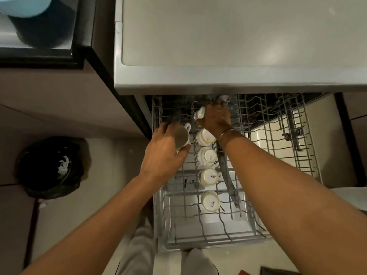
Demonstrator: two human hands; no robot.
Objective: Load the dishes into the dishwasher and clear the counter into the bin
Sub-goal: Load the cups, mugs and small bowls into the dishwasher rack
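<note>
The dishwasher's upper wire rack is pulled out below the steel counter. Several white cups stand upside down in a row along the rack's middle. My left hand grips a white cup by its body, mouth facing me, over the rack's left side. My right hand reaches to the rack's far end and holds another white cup, tilted, at the head of the row. A bangle sits on my right wrist.
A black-lined bin with scraps of white paper stands on the floor at the left. A dark cabinet with a blue object is at the top left. The right half of the rack holds no dishes. My legs are below the rack.
</note>
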